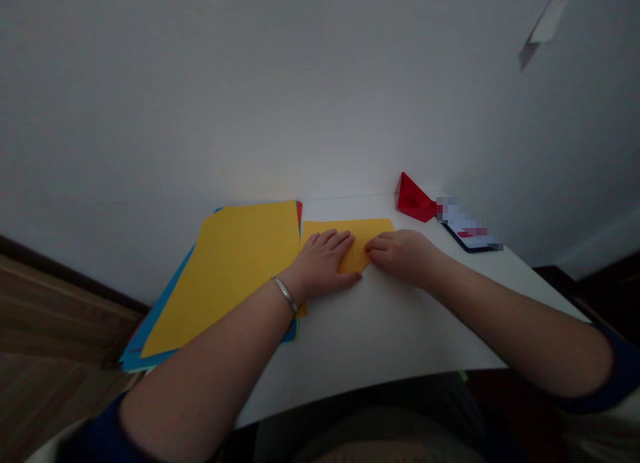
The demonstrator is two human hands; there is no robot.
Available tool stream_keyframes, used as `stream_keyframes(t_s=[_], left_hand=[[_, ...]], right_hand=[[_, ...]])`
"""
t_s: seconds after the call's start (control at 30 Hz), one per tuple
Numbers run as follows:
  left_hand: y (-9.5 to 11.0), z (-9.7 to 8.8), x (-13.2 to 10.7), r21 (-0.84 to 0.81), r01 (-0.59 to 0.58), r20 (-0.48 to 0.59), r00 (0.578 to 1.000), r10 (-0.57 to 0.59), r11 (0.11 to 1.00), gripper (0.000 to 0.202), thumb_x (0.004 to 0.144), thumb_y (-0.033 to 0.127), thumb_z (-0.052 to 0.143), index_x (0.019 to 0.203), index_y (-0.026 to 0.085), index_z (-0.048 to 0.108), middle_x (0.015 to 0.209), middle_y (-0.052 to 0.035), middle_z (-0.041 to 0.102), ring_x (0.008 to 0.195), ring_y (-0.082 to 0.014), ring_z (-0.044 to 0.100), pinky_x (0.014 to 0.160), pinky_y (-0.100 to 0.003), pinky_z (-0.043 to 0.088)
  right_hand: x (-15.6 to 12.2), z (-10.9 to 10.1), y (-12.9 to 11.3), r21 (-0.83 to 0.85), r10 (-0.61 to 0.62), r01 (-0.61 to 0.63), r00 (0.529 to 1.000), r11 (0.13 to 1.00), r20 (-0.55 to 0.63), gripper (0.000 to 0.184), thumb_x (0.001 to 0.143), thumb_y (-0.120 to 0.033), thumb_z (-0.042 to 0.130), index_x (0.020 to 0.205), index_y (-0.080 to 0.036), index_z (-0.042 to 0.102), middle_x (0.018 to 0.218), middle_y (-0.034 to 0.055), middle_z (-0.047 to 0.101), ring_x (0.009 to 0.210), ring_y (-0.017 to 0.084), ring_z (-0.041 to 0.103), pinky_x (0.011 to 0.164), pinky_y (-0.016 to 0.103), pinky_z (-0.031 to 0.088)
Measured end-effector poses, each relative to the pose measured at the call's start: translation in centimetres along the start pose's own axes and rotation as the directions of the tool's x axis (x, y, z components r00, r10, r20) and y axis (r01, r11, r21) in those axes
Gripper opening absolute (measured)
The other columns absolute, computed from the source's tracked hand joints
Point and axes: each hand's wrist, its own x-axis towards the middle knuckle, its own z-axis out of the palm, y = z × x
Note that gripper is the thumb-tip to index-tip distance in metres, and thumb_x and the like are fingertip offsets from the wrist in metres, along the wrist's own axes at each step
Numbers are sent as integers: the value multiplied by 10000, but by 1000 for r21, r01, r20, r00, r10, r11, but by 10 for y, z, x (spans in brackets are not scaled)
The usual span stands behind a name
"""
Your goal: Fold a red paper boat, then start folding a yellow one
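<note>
A piece of yellow paper (pixel 345 227) lies on the white table, its lower right corner slanting as if folded. My left hand (pixel 327 259) rests flat on it, fingers spread and thumb stretched along the near edge. At the paper's right side, the fingers of my right hand (pixel 400 253) are pressed together on its slanted edge. Part of the paper is hidden beneath both hands. Close by on the left is a stack of coloured paper (pixel 245 249) with a yellow sheet on top, partly covered by my left forearm.
A red folded paper shape (pixel 414 199) stands at the back right of the white table (pixel 390 336). Beside it lies a phone or tablet (pixel 467 226) with a lit, partly blurred screen. The wall (pixel 300 103) rises directly behind the table. Wooden furniture (pixel 55 329) is at the left.
</note>
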Motion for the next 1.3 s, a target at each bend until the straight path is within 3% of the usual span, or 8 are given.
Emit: stream_keyframes(t_s=[0.23,0.4,0.5,0.6,0.67,0.73,1.0,1.3], left_hand=[[0,2,-2,11,-25,-22,999,25,1000,938,791,794,392,1463,142,356,1524,-129,367,1389,-338,318,1137,-449,216],[4,-1,-5,39,-55,-55,997,57,998,845,847,723,397,1442,124,387,1508,-155,382,1384,-344,327,1132,-472,225],[10,-10,-5,90,-125,-170,976,139,988,677,860,622,490,1359,164,492,1455,-153,449,1323,-329,407,1110,-498,242],[18,-19,-3,183,-212,-271,928,256,960,288,928,390,482,1025,183,658,1054,-69,687,998,-223,591,1000,-423,350],[21,-23,-2,260,-214,-303,908,290,941,257,946,310,458,838,188,656,831,-35,684,820,-194,590,838,-378,401],[22,-24,-2,306,-196,-341,891,299,932,260,948,291,464,785,188,639,766,-24,664,745,-186,568,733,-361,386],[18,-20,-2,306,-190,-385,872,304,933,227,953,298,494,805,195,633,781,-11,648,692,-162,531,675,-337,350],[9,-22,-3,297,-139,-405,878,256,945,218,964,290,488,837,198,639,786,-20,642,705,-166,541,667,-324,353]], right_hand=[[-1,4,3,-12,-36,35,996,999,-83,167,917,-177,499,903,-145,662,903,82,703,833,208,619,658,317,392],[0,3,2,10,-20,22,988,1000,-155,155,891,-179,521,900,-141,672,905,101,703,839,203,608,663,309,372],[1,4,0,74,28,-11,972,997,-232,160,862,-192,537,898,-145,685,902,97,708,831,198,607,667,306,369],[1,2,-5,101,75,-47,953,994,-294,187,864,-217,512,859,-160,689,865,81,712,798,191,601,635,306,348],[2,-1,-9,107,114,-84,941,991,-317,204,868,-230,494,825,-166,683,822,69,705,755,184,592,600,308,321],[2,-4,-14,131,166,-128,927,983,-336,207,866,-234,483,815,-169,673,806,62,701,728,177,584,584,307,303],[2,-6,-18,332,341,-238,891,913,-300,103,791,-224,516,777,-194,613,805,32,678,717,155,569,586,275,305],[-4,0,-1,423,472,-359,859,832,-199,75,743,-222,539,767,-213,608,754,12,659,673,150,554,572,252,308]])
